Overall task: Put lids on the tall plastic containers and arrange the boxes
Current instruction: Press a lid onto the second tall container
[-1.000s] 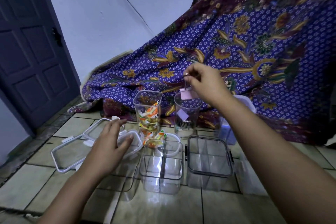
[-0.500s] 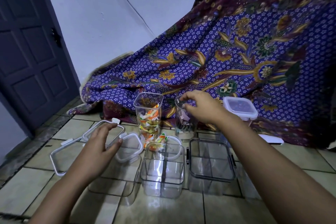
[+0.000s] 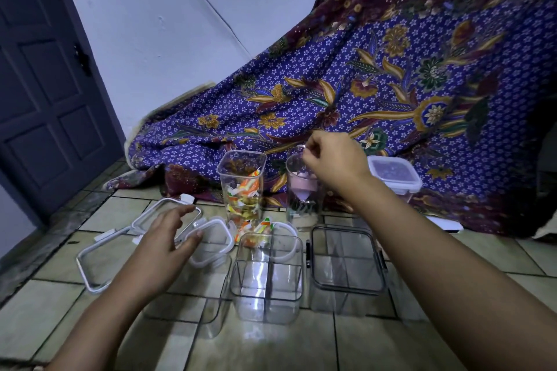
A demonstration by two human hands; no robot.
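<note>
Head view: tiled floor [image 3: 376, 343], person's two bare arms reaching in from the near edge.

Two tall clear plastic containers stand at the far side of the group, both without lids. The square container [image 3: 241, 187], on the left, is part-filled with orange, green and white wrappers. The round container [image 3: 302, 190], just right of it, holds pale pink pieces.

Right hand [image 3: 334, 163] sits over the round container's mouth, fingers curled, fingertips pinching a thin shiny piece [image 3: 300, 147]; too small to identify.

Left hand [image 3: 168, 250] is loosely spread over the loose lids at near left. Its thumb tip is at the small white-rimmed lid [image 3: 212, 239] and its index finger reaches towards a larger lid frame [image 3: 164, 214]. Whether it touches cannot be told. Another large lid frame [image 3: 87, 274] lies further left.

Near row: a clear divided box [image 3: 266, 277] in the middle, a dark-rimmed box [image 3: 346, 265] just to its right.

Far right, a lidded container [image 3: 394, 175] rests against the purple batik cloth [image 3: 391, 84].
</note>
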